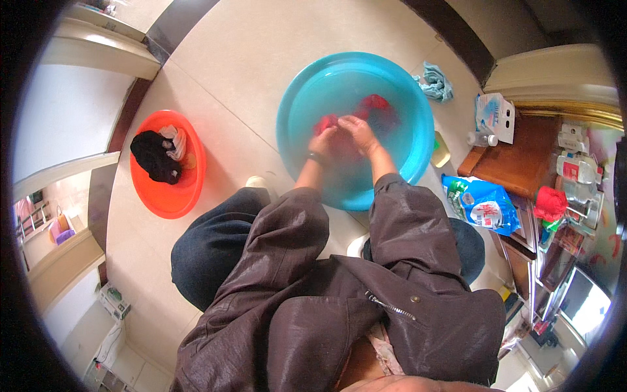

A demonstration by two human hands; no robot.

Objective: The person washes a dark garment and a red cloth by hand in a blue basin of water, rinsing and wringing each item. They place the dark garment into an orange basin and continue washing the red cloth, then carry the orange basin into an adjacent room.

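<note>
A large turquoise basin (287, 140) on the floor holds cloudy water, and a red cloth (377, 104) lies partly under its surface. My left hand (322, 145), with a dark band at the wrist, is closed around a bunched part of the red cloth near the basin's middle. Close against it, my right hand (359, 134) has its fingers bent onto the same bunch. Murky water blurs the cloth below both hands.
To the left stands an orange-red basin (199, 176) with black and pale clothes (155, 157) in it. A light blue cloth (436, 82) lies beyond the turquoise basin. On the right are a blue detergent bag (483, 204), a wooden cabinet (513, 160) and a small bottle (482, 139).
</note>
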